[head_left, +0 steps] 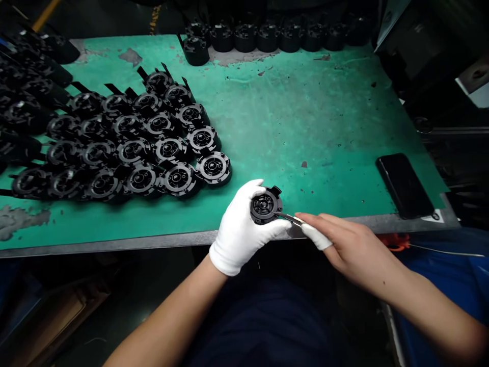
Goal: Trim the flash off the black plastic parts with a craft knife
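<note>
My left hand [240,227], in a white glove, is wrapped round a round black plastic housing [264,205] near the table's front edge. The housing's ringed face is turned up towards me, and a tab sticks out at its far side. In my right hand [340,237], bare except for a white cover on the thumb, I pinch a thin metal tool [289,219], which looks like tweezers or a small blade. Its tip meets the right side of the housing's face. Whether the tip grips anything is too small to tell.
Many similar black housings [178,177] stand in rows on the left of the green table [298,117]. Another row of black housings [244,38] lines the far edge. A black phone [405,184] lies at the right. An orange-handled tool [395,241] is beyond my right wrist.
</note>
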Motion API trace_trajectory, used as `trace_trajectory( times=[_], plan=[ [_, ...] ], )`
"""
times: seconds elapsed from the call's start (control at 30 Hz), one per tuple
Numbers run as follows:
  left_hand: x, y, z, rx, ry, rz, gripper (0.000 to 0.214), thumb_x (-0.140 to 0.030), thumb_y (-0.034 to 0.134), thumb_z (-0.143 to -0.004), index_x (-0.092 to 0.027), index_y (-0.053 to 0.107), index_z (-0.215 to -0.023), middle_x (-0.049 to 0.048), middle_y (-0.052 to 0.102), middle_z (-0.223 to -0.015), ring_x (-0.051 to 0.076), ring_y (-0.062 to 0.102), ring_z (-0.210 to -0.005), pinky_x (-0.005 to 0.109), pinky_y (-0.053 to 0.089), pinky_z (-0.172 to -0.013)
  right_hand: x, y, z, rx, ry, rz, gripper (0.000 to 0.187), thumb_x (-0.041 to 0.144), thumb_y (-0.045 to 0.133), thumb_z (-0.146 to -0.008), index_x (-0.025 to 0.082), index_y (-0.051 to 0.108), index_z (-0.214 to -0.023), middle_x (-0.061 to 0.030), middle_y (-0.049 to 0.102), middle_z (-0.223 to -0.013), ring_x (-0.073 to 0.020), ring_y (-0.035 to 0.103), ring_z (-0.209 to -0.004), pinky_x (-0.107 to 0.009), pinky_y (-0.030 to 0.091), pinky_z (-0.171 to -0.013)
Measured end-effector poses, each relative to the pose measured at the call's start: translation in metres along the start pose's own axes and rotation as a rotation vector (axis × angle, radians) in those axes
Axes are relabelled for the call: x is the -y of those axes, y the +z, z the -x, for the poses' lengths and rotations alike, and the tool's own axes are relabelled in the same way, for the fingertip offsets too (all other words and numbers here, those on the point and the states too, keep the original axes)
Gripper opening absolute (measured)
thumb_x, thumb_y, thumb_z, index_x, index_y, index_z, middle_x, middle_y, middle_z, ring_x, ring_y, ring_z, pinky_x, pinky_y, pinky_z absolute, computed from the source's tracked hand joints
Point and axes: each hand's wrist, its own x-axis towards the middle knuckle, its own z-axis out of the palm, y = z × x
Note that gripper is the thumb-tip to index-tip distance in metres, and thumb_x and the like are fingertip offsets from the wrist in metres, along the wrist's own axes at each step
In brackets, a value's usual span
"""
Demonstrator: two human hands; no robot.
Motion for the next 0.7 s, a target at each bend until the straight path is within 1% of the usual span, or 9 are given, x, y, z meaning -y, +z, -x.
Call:
trace_trajectory(
  times=[0.1, 0.23, 0.37, 0.43, 0.5, 0.6, 0.7],
  plan=[
    [0.0017, -0.0010, -0.0019, 0.018, 0.018, -0.010, 0.069, -0.056, 0.085, -0.070, -0.023, 0.052, -0.120, 0.0130, 0.056, -0.142, 0.030, 0.057, -0.131, 0.048, 0.047, -0.113, 0.0055, 0.0019, -0.0039, 0.010, 0.003, 0.009, 0.047, 0.015, 0.040, -0.098, 0.021, 0.056, -0.141, -0.0084, 0.074, -0.108, -0.0237, 0.072, -0.087, -0.037, 0.057, -0.074],
    [0.0017, -0.0031, -0.0045, 0.033, 0.029, -0.010, 0.067, -0.058, 0.084, -0.071, -0.023, 0.053, -0.119, 0.0120, 0.057, -0.140, 0.030, 0.059, -0.129, 0.047, 0.048, -0.112, 0.0077, 0.0023, -0.0070, 0.013, -0.016, -0.029, 0.047, 0.015, 0.041, -0.098, 0.020, 0.056, -0.141, -0.0103, 0.075, -0.112, -0.0234, 0.073, -0.091, -0.037, 0.060, -0.078],
    [0.0006, -0.0032, -0.0041, 0.027, 0.017, -0.013, 0.064, -0.057, 0.084, -0.071, -0.024, 0.054, -0.118, 0.0117, 0.057, -0.140, 0.030, 0.059, -0.129, 0.047, 0.049, -0.111, 0.0068, 0.0039, -0.0024, 0.021, -0.032, -0.079, 0.050, 0.011, 0.043, -0.094, 0.021, 0.057, -0.141, -0.0100, 0.073, -0.123, -0.0239, 0.073, -0.104, -0.037, 0.061, -0.088],
    [0.0012, -0.0032, -0.0040, 0.033, 0.023, 0.002, 0.066, -0.058, 0.084, -0.072, -0.024, 0.053, -0.120, 0.0122, 0.057, -0.141, 0.030, 0.058, -0.131, 0.047, 0.048, -0.112, 0.0052, 0.0042, 0.0002, 0.017, -0.048, -0.100, 0.050, 0.009, 0.044, -0.093, 0.022, 0.059, -0.139, -0.0083, 0.072, -0.128, -0.0229, 0.071, -0.111, -0.036, 0.060, -0.095],
    [0.0023, -0.0033, -0.0041, 0.041, 0.033, 0.015, 0.067, -0.058, 0.083, -0.072, -0.023, 0.053, -0.120, 0.0127, 0.057, -0.141, 0.030, 0.057, -0.131, 0.047, 0.047, -0.113, 0.0037, 0.0040, 0.0012, 0.003, -0.053, -0.110, 0.050, 0.008, 0.045, -0.092, 0.022, 0.060, -0.138, -0.0067, 0.071, -0.130, -0.0217, 0.070, -0.115, -0.034, 0.058, -0.098],
    [0.0032, -0.0036, -0.0045, 0.035, 0.049, 0.020, 0.065, -0.057, 0.083, -0.072, -0.023, 0.052, -0.118, 0.0133, 0.057, -0.141, 0.030, 0.057, -0.132, 0.047, 0.046, -0.113, 0.0036, 0.0041, -0.0012, -0.018, -0.034, -0.088, 0.048, 0.011, 0.043, -0.095, 0.020, 0.058, -0.139, -0.0083, 0.071, -0.129, -0.0224, 0.070, -0.113, -0.035, 0.059, -0.094],
    [0.0022, -0.0043, -0.0051, 0.039, 0.041, 0.022, 0.064, -0.056, 0.084, -0.072, -0.023, 0.052, -0.117, 0.0131, 0.057, -0.140, 0.029, 0.057, -0.131, 0.046, 0.047, -0.112, 0.0066, 0.0057, -0.0061, 0.030, -0.036, -0.039, 0.049, 0.012, 0.041, -0.096, 0.019, 0.056, -0.142, -0.0103, 0.074, -0.118, -0.0239, 0.074, -0.099, -0.038, 0.062, -0.084]
  ],
)
